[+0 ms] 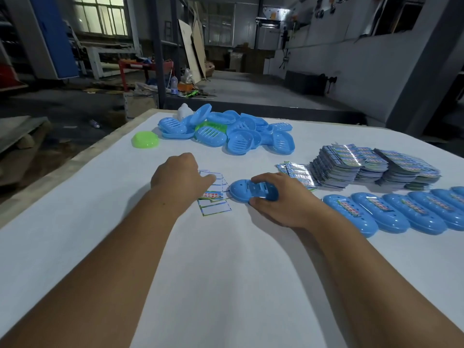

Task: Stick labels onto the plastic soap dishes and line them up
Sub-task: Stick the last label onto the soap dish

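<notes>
Blue dish (247, 191) sits gripped in your right hand (283, 199); left hand (179, 175) pinches a label (212, 195), I judge; rush and it sticks crooked.

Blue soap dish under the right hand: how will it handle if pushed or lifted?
The blue soap dish looks like thin moulded plastic, so probably light and fairly stiff. It lies dome-up under the right hand on the smooth white table, so it would likely slide rather than roll. The glossy shell may be slippery.

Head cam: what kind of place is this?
Likely a small factory or workshop packing bench. A white table holds a pile of unlabelled soap dishes, stacks of printed labels and a row of labelled dishes; boards and clutter behind.
</notes>
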Demonstrator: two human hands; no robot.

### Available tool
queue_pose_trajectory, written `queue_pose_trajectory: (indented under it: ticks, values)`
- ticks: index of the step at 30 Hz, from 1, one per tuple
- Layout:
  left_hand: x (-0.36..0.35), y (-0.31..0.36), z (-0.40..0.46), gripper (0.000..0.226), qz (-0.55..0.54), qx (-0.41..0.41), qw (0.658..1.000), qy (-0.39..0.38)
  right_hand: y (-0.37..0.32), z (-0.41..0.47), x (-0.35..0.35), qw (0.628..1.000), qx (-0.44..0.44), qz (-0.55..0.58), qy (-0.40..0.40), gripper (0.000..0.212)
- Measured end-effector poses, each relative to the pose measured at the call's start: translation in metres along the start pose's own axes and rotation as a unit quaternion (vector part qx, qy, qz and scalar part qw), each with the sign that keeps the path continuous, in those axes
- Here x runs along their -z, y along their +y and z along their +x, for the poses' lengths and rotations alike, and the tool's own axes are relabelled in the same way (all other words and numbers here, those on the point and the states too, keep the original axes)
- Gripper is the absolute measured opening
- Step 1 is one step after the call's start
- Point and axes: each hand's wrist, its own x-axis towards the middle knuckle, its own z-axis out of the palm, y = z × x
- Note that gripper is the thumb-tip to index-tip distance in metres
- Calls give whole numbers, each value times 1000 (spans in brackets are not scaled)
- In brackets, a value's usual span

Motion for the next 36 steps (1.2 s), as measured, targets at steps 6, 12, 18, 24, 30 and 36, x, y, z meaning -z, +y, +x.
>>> queue_pose_trajectory:
  ticks: [6, 12, 18, 24, 30, 36]
  values:
    - [-5, -2, -5, 70, -38, 2, 998, -39, -1, -1, 1, 1000, 2, -2, -3, 49]
    - [-6, -1, 0, 72, -150, 56, 986, -55, -3, -2, 0, 1000, -2, -1, -3, 50]
    - [-4, 3, 5, 32, -273, 34, 961, -23, -4, -4, 0, 1000, -11, 7, 2, 58]
    - [3, 16, 1, 18, -390, -43, 919, -34, -14, -2, 1, 972, -9, 182, 148, 46]
    - [-4, 26, -8, 18, -438, -72, 889, -111, -21, 3, 1, 934, -16, 337, 116, 31]
    - [-5, 29, -11, 22, -397, -31, 910, -115, -15, 4, 7, 908, -40, 388, 151, 22]
